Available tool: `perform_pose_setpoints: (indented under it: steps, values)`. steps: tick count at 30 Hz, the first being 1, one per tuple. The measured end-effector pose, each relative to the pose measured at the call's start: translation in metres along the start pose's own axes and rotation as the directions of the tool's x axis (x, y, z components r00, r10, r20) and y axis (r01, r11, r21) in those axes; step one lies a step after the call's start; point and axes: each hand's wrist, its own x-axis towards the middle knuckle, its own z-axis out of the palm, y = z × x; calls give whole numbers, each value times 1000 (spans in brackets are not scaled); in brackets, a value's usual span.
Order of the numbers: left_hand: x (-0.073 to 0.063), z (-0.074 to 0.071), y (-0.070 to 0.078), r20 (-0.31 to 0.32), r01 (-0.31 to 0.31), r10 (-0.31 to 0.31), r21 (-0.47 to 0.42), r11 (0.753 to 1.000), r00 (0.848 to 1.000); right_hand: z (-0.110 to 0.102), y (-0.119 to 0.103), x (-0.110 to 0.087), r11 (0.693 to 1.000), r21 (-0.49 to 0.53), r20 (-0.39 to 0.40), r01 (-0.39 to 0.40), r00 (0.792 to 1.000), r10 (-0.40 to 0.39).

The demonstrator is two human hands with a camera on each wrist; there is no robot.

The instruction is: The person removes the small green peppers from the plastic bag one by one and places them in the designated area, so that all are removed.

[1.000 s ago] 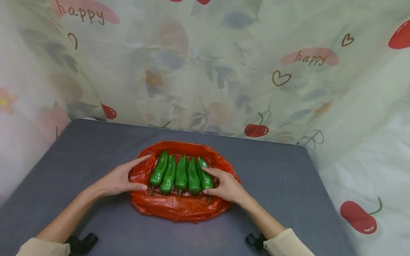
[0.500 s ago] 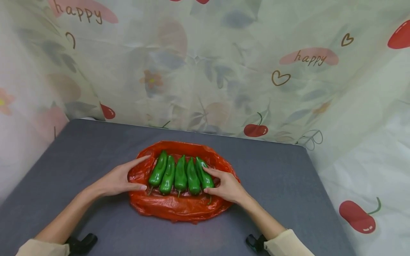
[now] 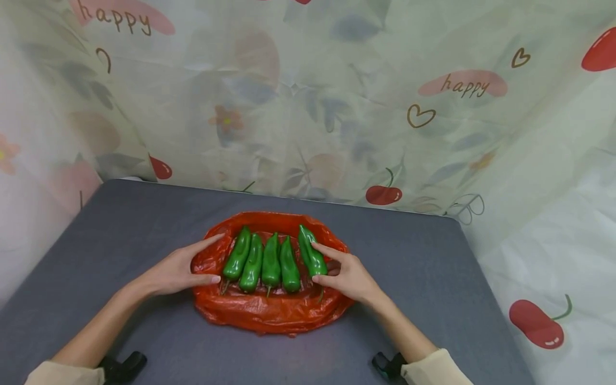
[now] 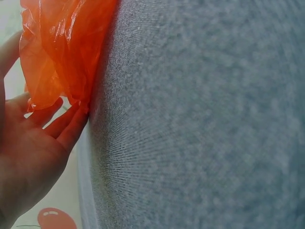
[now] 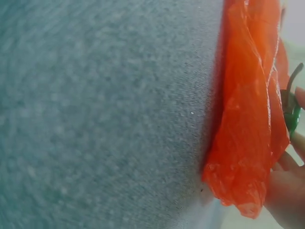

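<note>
- Pinching the rightmost green pepper [image 3: 308,247] between thumb and finger of the right hand [image 3: 353,278].
- Lying, pepper tip outward and stem toward the person, inside the crumpled red plastic bag [image 3: 264,313] on the gray counter [image 3: 385,240].
- Separated by a gap from four other green peppers [image 3: 271,262], lined up side by side to the left in the same bag.
- Resting the left hand [image 3: 178,271] at the bag's left edge, thumb and fingers spread well apart.
- Wearing cream sleeves [image 3: 435,369] and black wrist pieces [image 3: 125,366].
- Backed by a printed cloth [image 3: 313,69] with cherries, flowers, hearts and "happy".
</note>
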Motion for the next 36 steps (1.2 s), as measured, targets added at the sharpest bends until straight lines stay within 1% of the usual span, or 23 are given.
perform_pose_setpoints:
  steps: [6, 9, 15, 21, 25, 30, 36]
  values:
    - [1, 0, -1, 3, 13, -13, 0, 1000, 1000, -6, -7, -4, 995, 96, -10, -19, 1000, 20]
    - [0, 0, -1, 9, 0, 0, 0, 1000, 1000, -9, -9, -6, 990, 136, -13, -31, 999, 33]
    - [-1, -2, 1, 6, -4, 4, 6, 1000, 1000, -16, -9, -10, 979, 197, -19, -46, 999, 50]
    - [-1, -3, 1, 14, -9, 9, -4, 1000, 1000, -28, -4, -17, 976, 210, -42, -52, 997, 62]
    - [0, -3, -1, 17, -13, 13, -4, 1000, 1000, -38, -1, -22, 973, 223, -63, -66, 995, 82]
    - [1, -3, -5, 23, -4, 5, -20, 1000, 1000, -51, 5, -26, 966, 245, -69, -87, 992, 107]
    - [1, -4, -6, 27, 0, 1, -23, 1000, 1000, -67, 15, -29, 970, 219, -95, -101, 988, 124]
